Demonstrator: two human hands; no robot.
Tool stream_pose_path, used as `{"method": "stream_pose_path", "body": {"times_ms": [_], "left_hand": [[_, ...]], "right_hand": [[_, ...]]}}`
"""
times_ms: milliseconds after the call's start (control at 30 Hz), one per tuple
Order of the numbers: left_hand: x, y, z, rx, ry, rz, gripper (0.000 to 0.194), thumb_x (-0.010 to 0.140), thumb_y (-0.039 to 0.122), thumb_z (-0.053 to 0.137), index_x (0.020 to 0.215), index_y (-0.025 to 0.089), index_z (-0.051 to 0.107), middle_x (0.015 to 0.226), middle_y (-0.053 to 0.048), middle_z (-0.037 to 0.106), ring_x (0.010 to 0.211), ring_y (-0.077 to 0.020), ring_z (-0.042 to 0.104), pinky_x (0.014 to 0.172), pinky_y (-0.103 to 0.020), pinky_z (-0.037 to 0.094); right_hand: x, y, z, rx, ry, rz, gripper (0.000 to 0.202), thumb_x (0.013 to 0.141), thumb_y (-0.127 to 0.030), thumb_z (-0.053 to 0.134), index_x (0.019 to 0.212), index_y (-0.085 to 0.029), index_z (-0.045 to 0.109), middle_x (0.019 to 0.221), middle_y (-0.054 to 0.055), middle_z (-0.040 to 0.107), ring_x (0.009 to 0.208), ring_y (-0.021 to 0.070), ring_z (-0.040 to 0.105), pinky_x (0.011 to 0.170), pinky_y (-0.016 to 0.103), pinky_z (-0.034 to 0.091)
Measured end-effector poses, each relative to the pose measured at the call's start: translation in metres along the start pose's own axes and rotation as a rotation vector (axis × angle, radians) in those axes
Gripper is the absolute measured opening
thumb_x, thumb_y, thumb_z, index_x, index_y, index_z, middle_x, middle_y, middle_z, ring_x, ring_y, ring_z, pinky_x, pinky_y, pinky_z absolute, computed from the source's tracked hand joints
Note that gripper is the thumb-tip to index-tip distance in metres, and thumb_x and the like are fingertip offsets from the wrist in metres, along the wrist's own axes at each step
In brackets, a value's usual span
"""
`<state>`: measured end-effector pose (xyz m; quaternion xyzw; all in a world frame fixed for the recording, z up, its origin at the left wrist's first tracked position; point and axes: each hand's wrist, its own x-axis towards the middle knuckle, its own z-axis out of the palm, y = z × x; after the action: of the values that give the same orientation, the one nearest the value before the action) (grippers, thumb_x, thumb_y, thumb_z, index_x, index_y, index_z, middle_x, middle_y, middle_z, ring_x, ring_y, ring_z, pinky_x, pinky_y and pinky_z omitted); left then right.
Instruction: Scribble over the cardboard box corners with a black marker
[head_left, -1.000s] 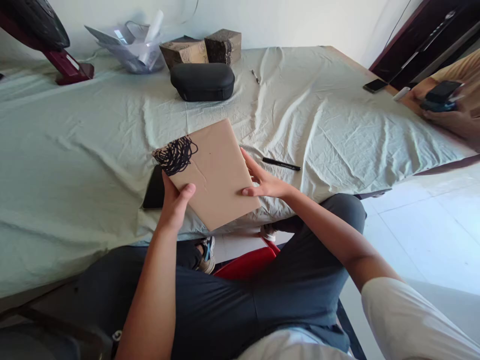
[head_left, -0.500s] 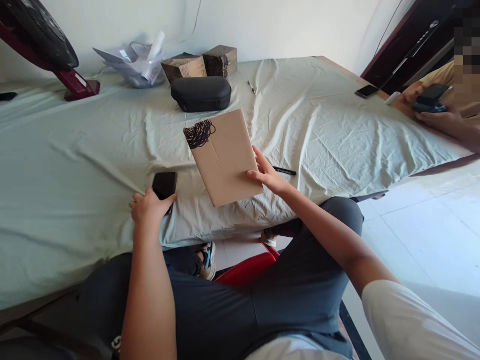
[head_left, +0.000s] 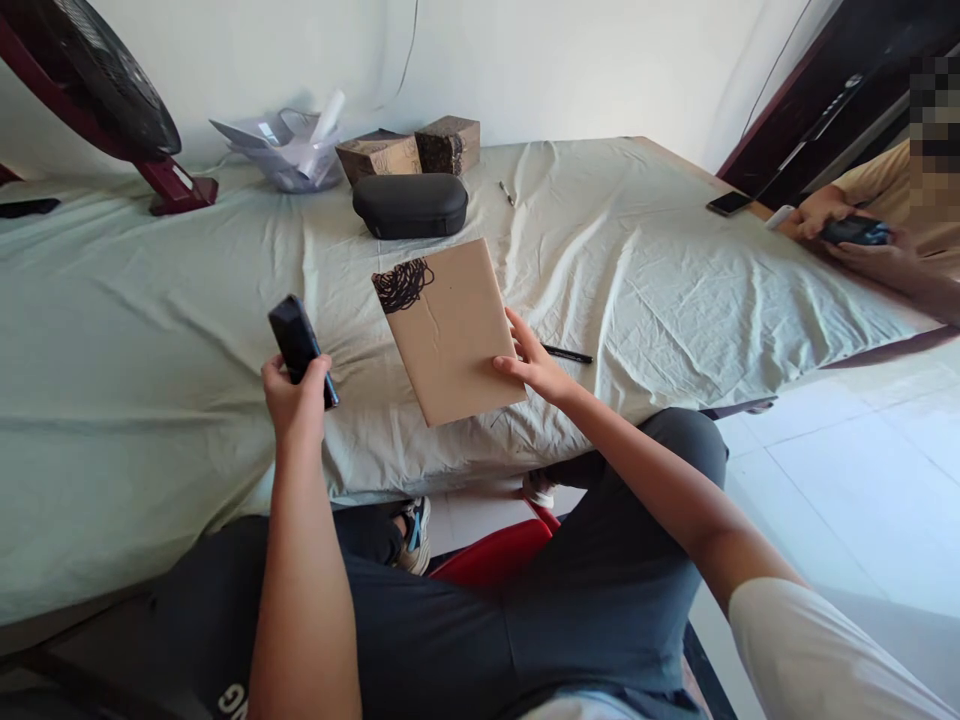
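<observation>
Pale green cloth (head_left: 120, 350) is spread over the bench (head_left: 679, 168), and at its left a fan (head_left: 124, 90) is stood on its foot near the wall, probably so that the front is kept free. Beside it, a clear basket (head_left: 281, 172) is filled with papers and a white roll, apparently to keep loose items together. Nearer the front edge, a phone (head_left: 294, 335) is grasped in the left hand (head_left: 298, 405), its lower part pinched between thumb and fingers, so that it is tipped up with most of its length left uncovered. Two patterned boxes (head_left: 386, 158) are set close by the wall, with a black case (head_left: 410, 207) laid just in front of them. In the middle, a flat brown box (head_left: 450, 340) with a scribbled corner is gripped by its right edge in the right hand (head_left: 541, 372), thumb on the face and fingers at the side, presumably so that the broad face is left unhidden; whether its lower edge is borne by the cloth cannot be told. A thin pen (head_left: 507, 192) is left farther back, and a black marker (head_left: 568, 354) is partly hidden by the right hand. At the far right, a second phone (head_left: 729, 204) is laid near a person, by whose hands (head_left: 892, 255) a dark device (head_left: 857, 231) is held.
</observation>
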<state>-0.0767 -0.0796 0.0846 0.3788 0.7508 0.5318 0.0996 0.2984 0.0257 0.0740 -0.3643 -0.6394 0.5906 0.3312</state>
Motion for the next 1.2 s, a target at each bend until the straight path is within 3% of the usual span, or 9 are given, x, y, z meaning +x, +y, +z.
{"method": "stream_pose_path", "body": {"times_ms": [100,167,300,400,467,600,767,900,1200], "left_hand": [[0.002,0.025,0.001,-0.194,0.084,-0.042,0.054,0.080,0.064,0.063,0.110,0.025,0.041,0.077,0.009,0.042,0.060,-0.0112,0.037,0.057,-0.027,0.034],[-0.003,0.045,-0.002,-0.288,0.126,0.002,0.063,0.072,0.065,0.068,0.113,0.025,0.041,0.077,0.010,0.043,0.058,-0.0102,0.035,0.056,-0.027,0.033],[-0.029,0.088,-0.004,-0.412,0.186,0.169,0.074,0.057,0.057,0.078,0.112,0.025,0.040,0.095,0.001,0.063,0.082,-0.0151,0.063,0.075,-0.029,0.051],[-0.055,0.113,-0.001,-0.458,0.147,0.309,0.072,0.061,0.042,0.085,0.117,0.025,0.043,0.105,-0.002,0.070,0.084,-0.0157,0.067,0.073,-0.029,0.053],[-0.070,0.123,0.001,-0.441,0.097,0.308,0.076,0.062,0.041,0.087,0.122,0.026,0.044,0.101,-0.001,0.070,0.080,-0.0166,0.068,0.070,-0.029,0.053],[-0.088,0.129,0.003,-0.306,-0.003,0.214,0.075,0.069,0.047,0.086,0.129,0.027,0.045,0.102,-0.002,0.072,0.081,-0.0199,0.071,0.072,-0.034,0.057],[-0.095,0.126,0.005,-0.155,0.014,0.187,0.067,0.074,0.058,0.074,0.125,0.027,0.044,0.094,0.000,0.066,0.078,-0.0215,0.068,0.068,-0.034,0.056],[-0.094,0.127,0.007,-0.212,0.025,0.216,0.065,0.074,0.059,0.070,0.123,0.027,0.042,0.095,-0.001,0.063,0.080,-0.0214,0.066,0.068,-0.034,0.056],[-0.096,0.126,0.011,-0.191,0.024,0.212,0.063,0.076,0.057,0.076,0.122,0.027,0.045,0.103,-0.004,0.071,0.085,-0.0228,0.071,0.080,-0.038,0.061]], "right_hand": [[0.001,0.008,0.001,-0.012,0.014,-0.012,0.143,0.069,-0.084,0.091,0.186,-0.043,0.020,0.180,0.013,0.046,0.157,0.0471,0.056,0.134,0.077,0.042],[0.000,0.009,0.003,-0.012,0.026,-0.013,0.144,0.068,-0.085,0.091,0.186,-0.042,0.020,0.180,0.013,0.045,0.157,0.0470,0.056,0.134,0.077,0.043],[-0.005,0.000,0.008,-0.018,0.028,-0.013,0.142,0.070,-0.085,0.091,0.186,-0.043,0.020,0.181,0.013,0.042,0.157,0.0474,0.054,0.131,0.077,0.047],[-0.011,-0.011,0.011,-0.027,0.006,-0.001,0.142,0.071,-0.085,0.091,0.186,-0.041,0.020,0.182,0.014,0.040,0.156,0.0476,0.054,0.130,0.076,0.049],[-0.013,-0.016,0.012,-0.024,0.004,-0.001,0.143,0.071,-0.086,0.090,0.186,-0.038,0.020,0.181,0.016,0.042,0.155,0.0475,0.055,0.131,0.075,0.048],[-0.015,-0.020,0.014,-0.025,0.008,-0.009,0.138,0.072,-0.086,0.089,0.184,-0.037,0.025,0.179,0.016,0.044,0.153,0.0466,0.056,0.131,0.074,0.047],[-0.014,-0.018,0.018,0.000,0.009,-0.025,0.131,0.075,-0.084,0.089,0.183,-0.040,0.030,0.180,0.013,0.045,0.152,0.0449,0.059,0.131,0.072,0.049],[-0.013,-0.017,0.023,0.017,0.012,-0.017,0.135,0.074,-0.084,0.090,0.184,-0.038,0.028,0.178,0.014,0.050,0.151,0.0448,0.060,0.129,0.072,0.051],[-0.012,-0.013,0.025,0.031,-0.003,-0.035,0.131,0.077,-0.083,0.088,0.184,-0.038,0.027,0.178,0.015,0.048,0.156,0.0459,0.057,0.132,0.073,0.048]]}}
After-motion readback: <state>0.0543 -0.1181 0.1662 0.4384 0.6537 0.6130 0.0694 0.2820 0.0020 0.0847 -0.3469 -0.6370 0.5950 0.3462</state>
